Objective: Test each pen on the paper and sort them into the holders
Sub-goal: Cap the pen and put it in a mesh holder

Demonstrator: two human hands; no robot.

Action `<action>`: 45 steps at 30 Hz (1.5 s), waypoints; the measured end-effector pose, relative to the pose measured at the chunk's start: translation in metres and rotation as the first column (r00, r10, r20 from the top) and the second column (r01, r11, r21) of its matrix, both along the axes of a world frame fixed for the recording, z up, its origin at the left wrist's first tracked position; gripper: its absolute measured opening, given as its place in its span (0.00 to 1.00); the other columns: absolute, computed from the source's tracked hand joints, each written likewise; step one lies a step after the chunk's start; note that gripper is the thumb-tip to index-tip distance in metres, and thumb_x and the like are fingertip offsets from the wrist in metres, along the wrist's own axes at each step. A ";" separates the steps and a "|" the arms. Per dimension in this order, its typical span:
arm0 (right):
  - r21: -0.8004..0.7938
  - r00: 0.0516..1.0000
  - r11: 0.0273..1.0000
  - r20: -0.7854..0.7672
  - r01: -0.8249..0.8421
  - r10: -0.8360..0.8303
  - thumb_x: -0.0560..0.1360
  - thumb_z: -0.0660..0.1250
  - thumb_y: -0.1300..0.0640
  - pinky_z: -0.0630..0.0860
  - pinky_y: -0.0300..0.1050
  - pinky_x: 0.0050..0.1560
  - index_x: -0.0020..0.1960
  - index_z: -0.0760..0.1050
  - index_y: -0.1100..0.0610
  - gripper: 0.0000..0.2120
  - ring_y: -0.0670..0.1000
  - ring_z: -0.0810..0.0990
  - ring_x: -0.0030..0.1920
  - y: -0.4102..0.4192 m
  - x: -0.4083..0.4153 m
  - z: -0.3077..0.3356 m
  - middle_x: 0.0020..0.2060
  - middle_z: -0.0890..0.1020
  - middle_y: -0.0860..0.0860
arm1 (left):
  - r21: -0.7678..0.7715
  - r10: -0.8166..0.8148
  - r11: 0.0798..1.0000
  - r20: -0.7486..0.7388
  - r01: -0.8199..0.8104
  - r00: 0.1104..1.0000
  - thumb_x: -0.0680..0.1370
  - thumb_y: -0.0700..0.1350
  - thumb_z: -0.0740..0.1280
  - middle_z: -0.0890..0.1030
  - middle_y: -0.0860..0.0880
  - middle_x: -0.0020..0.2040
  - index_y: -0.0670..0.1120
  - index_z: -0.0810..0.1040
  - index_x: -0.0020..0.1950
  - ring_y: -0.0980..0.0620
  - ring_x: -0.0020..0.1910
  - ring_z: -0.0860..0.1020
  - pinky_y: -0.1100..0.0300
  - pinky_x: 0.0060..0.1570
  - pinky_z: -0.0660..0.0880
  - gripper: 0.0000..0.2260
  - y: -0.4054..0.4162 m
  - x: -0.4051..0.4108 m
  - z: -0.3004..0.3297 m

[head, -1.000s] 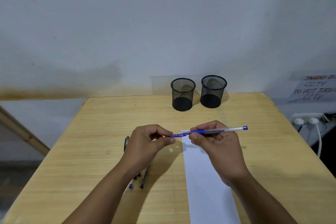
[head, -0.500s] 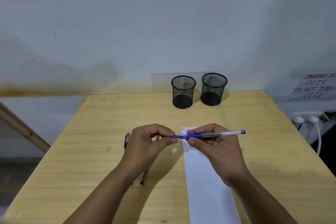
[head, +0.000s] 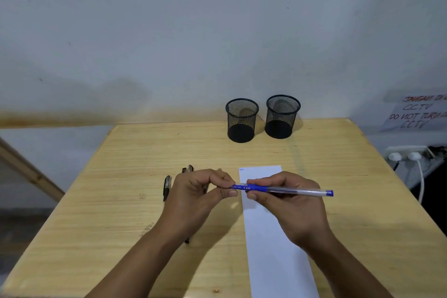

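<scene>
I hold a blue pen (head: 290, 190) level above the top of a long white paper strip (head: 273, 256). My right hand (head: 290, 210) grips its clear barrel, and my left hand (head: 200, 197) pinches its blue cap end between thumb and forefinger. The paper bears a small blue scribble (head: 241, 169) at its top left corner. Several dark pens (head: 167, 187) lie on the table under and beside my left hand, partly hidden by it. Two black mesh holders, one on the left (head: 241, 120) and one on the right (head: 281, 116), stand at the table's far edge, both holding nothing.
The wooden table (head: 116, 176) ends at a white wall. To the right of the table are a power strip with white plugs (head: 404, 155) and a handwritten paper sign (head: 418, 113). A wooden beam (head: 26, 172) slants at the left.
Both hands and the pen have sunk slightly toward the paper, and the pen has levelled out. The grips are unchanged.
</scene>
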State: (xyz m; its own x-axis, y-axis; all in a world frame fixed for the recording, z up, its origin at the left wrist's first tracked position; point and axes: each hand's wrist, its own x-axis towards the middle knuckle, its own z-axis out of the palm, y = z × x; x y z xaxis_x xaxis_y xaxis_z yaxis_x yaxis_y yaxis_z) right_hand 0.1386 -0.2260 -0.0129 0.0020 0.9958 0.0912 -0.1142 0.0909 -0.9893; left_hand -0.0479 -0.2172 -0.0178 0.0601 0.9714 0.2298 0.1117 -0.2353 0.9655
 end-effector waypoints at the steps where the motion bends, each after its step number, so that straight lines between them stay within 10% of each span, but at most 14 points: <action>1: 0.004 1.000 1.000 -0.001 0.004 -0.004 0.63 0.77 0.74 0.79 0.35 0.39 0.37 0.84 0.60 0.11 0.50 0.87 0.41 0.000 0.000 -0.001 0.38 0.88 0.51 | 0.007 -0.010 1.000 0.014 0.010 1.000 0.66 0.33 0.76 0.85 0.48 0.37 0.48 0.84 0.34 0.52 0.40 0.82 0.67 0.55 0.74 0.10 -0.001 0.001 0.000; 18: -0.150 0.978 0.978 -0.129 0.143 -0.163 0.75 0.71 0.63 0.81 0.48 0.50 0.53 0.76 0.60 0.08 0.53 0.85 0.40 0.049 0.014 0.000 0.41 0.86 0.59 | -0.122 0.097 0.987 -0.054 -0.103 0.994 0.68 0.40 0.80 0.86 0.53 0.46 0.52 0.83 0.53 0.55 0.46 0.81 0.63 0.51 0.79 0.16 0.049 0.025 -0.015; 23: -0.079 0.951 0.981 0.271 0.175 -0.148 0.78 0.67 0.62 0.80 0.43 0.39 0.53 0.82 0.56 0.07 0.49 0.79 0.33 0.094 0.040 0.019 0.35 0.80 0.52 | -0.169 0.145 0.970 -0.181 -0.176 0.973 0.69 0.49 0.80 0.80 0.56 0.61 0.55 0.76 0.64 0.54 0.61 0.77 0.59 0.59 0.74 0.26 0.118 0.017 -0.031; 28: 0.096 0.711 0.981 0.678 0.166 -0.186 0.76 0.68 0.57 0.69 0.37 0.34 0.48 0.85 0.50 0.07 0.42 0.77 0.33 0.142 0.053 0.042 0.33 0.81 0.43 | -0.230 0.169 0.943 -0.292 -0.241 0.941 0.65 0.55 0.80 0.69 0.52 0.74 0.47 0.65 0.77 0.51 0.71 0.69 0.52 0.68 0.69 0.44 0.172 0.026 -0.040; 34: 0.129 0.500 0.987 0.852 0.094 -0.159 0.75 0.70 0.56 0.68 0.37 0.30 0.42 0.85 0.55 0.07 0.48 0.77 0.34 0.188 0.043 0.061 0.33 0.82 0.48 | -0.156 0.171 0.964 -0.262 -0.216 0.950 0.62 0.52 0.81 0.83 0.59 0.52 0.58 0.75 0.57 0.56 0.52 0.81 0.57 0.53 0.79 0.26 0.193 0.034 -0.057; 45: 0.078 0.250 0.982 0.968 -0.170 -0.034 0.76 0.69 0.57 0.71 0.41 0.40 0.46 0.86 0.56 0.07 0.54 0.81 0.42 0.243 -0.004 0.046 0.41 0.86 0.55 | -0.067 0.234 0.964 -0.246 -0.257 0.941 0.66 0.49 0.79 0.82 0.65 0.41 0.61 0.79 0.54 0.69 0.42 0.78 0.75 0.37 0.71 0.19 0.191 0.030 -0.068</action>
State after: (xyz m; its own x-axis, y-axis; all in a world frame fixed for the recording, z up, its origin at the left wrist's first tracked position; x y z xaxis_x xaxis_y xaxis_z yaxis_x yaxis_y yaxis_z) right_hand 0.1349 0.0171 0.0328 -0.2554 0.9615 0.1015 0.8992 0.2748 -0.3406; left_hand -0.0178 -0.0263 -0.0863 -0.1427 0.9794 0.1427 0.3791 -0.0791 0.9220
